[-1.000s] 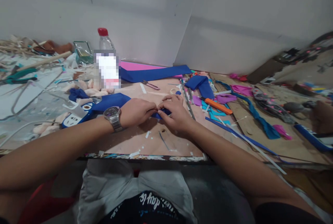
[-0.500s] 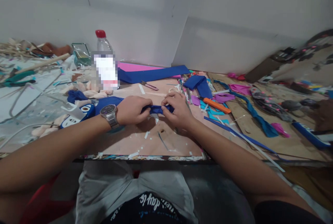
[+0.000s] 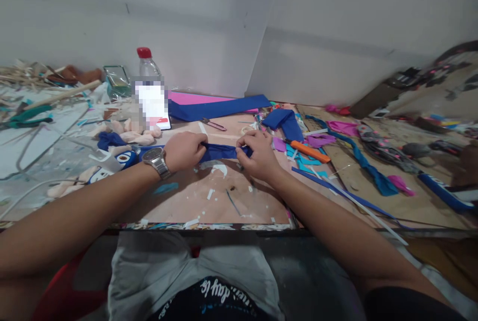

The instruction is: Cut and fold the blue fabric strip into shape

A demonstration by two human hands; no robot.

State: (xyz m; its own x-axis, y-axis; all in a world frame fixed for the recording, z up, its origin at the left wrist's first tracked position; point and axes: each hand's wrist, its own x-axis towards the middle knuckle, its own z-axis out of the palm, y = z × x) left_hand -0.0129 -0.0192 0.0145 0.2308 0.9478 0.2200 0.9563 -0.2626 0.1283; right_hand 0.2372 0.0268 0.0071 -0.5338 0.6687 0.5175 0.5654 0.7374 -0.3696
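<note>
A dark blue fabric strip [image 3: 221,152] stretches between my two hands, just above the tabletop. My left hand [image 3: 185,153], with a metal watch on its wrist, is closed around the strip's left part, fingers curled under. At the other end my right hand [image 3: 256,154] pinches the strip between thumb and fingers. Behind the left wrist the blue cloth continues toward a blue-and-white glue gun [image 3: 125,158]. White scraps lie on the board [image 3: 209,206] beneath the strip.
A phone [image 3: 153,104] leans against a red-capped bottle [image 3: 149,64] at the back. An orange utility knife [image 3: 309,152] lies to the right among coloured scraps. Small scissors [image 3: 213,124] and a folded blue strip [image 3: 286,123] rest behind my hands. Green-handled pliers [image 3: 30,116] lie far left.
My left hand has slid left along the blue fabric, so a longer piece shows between my hands. My right hand stays near the same spot, its fingers slightly shifted.
</note>
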